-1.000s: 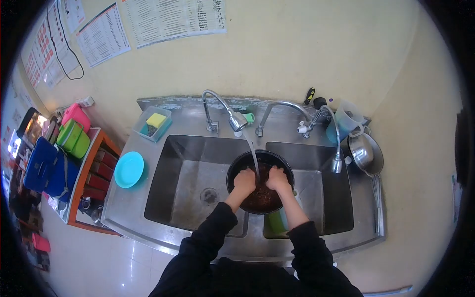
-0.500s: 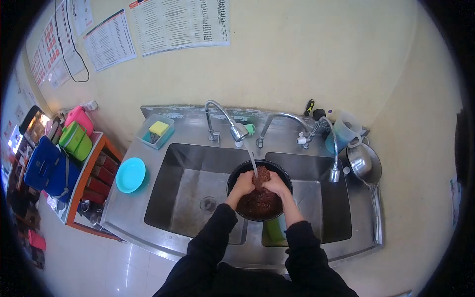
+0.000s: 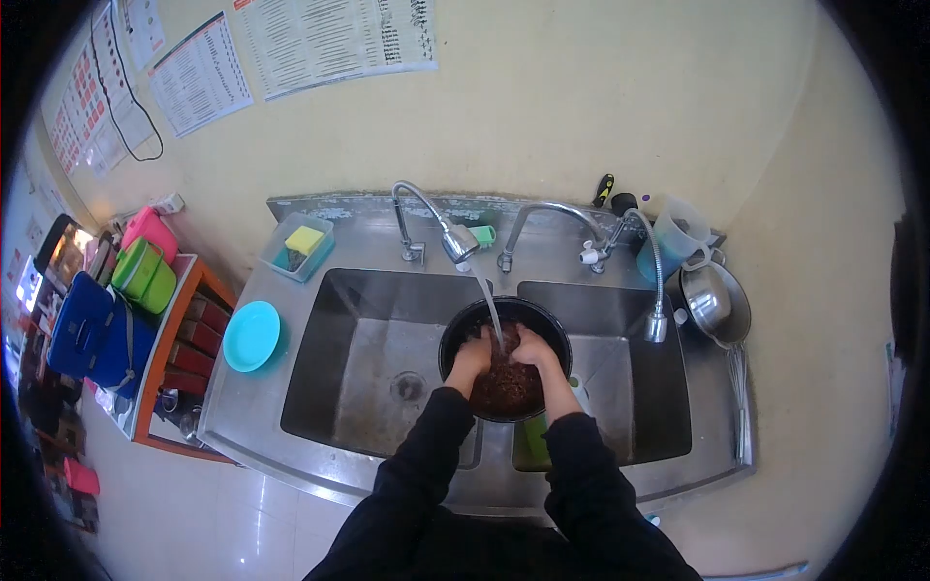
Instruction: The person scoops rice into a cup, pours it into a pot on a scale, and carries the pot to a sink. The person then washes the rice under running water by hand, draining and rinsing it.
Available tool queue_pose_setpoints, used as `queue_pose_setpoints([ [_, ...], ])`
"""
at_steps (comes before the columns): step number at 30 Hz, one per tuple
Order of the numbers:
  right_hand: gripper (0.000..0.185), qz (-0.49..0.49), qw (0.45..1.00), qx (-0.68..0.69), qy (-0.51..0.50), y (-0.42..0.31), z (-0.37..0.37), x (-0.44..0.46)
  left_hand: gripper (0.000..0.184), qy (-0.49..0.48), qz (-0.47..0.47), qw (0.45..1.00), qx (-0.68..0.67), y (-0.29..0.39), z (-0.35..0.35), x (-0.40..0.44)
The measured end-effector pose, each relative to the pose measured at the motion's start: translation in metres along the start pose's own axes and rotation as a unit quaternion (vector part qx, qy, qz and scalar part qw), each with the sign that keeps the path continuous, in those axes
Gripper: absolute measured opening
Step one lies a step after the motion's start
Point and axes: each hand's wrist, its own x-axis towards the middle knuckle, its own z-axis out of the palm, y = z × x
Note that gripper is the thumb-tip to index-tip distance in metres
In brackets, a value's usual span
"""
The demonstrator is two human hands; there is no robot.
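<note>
A black round bowl (image 3: 556,387) rests over the divider between the two sink basins. Wet, reddish-brown grainy stuff (image 3: 506,392) fills it; its exact kind is not clear. My left hand (image 3: 472,359) reaches into the bowl's left side, its fingers sunk in the contents. On the right side, my right hand (image 3: 532,351) dips in likewise, with its fingertips hidden. Water (image 3: 493,308) runs from the left faucet (image 3: 458,242) and lands between both hands. How far the fingers are closed is hidden by the contents and water.
The steel sink (image 3: 354,392) has a second faucet (image 3: 547,207) and a flexible one (image 3: 656,324). A turquoise plate (image 3: 252,336) and a sponge box (image 3: 297,247) stand left. Metal bowls (image 3: 712,300), a plastic jug (image 3: 675,237) and a whisk (image 3: 740,402) are right. Something green (image 3: 536,441) lies below the bowl.
My hands were pressed close around a raised clump of the grainy stuff; now they are lower and slightly farther apart, and the clump has sunk. The view has shifted slightly.
</note>
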Motion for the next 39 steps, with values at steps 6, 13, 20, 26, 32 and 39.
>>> queue_pose_setpoints([
  [6, 0.054, -0.041, 0.975, 0.211, -0.060, 0.019, 0.013, 0.022, 0.056, -0.019, 0.064, 0.995, -0.073, 0.000, -0.016, 0.002],
  [13, 0.037, -0.002, 0.990, 0.121, 0.067, -0.029, -0.032, -0.044, 0.027, 0.065, 0.017, 0.996, -0.051, 0.022, -0.047, -0.033],
  [20, 0.058, 0.104, 0.988, -0.113, 0.028, -0.043, -0.043, -0.056, 0.048, 0.043, 0.011, 0.996, 0.080, 0.014, -0.031, -0.039],
  [26, 0.072, 0.023, 0.993, -0.102, -0.052, -0.002, -0.002, -0.009, 0.077, -0.042, 0.013, 0.992, 0.116, -0.003, 0.013, -0.005],
  [32, 0.051, -0.018, 0.965, 0.245, -0.090, 0.014, 0.007, 0.008, 0.066, -0.023, 0.068, 0.995, -0.076, -0.003, -0.011, -0.004],
  [39, 0.022, 0.030, 0.977, 0.184, 0.102, -0.029, -0.022, -0.038, 0.031, 0.101, 0.026, 0.986, -0.127, 0.016, -0.032, -0.028],
])
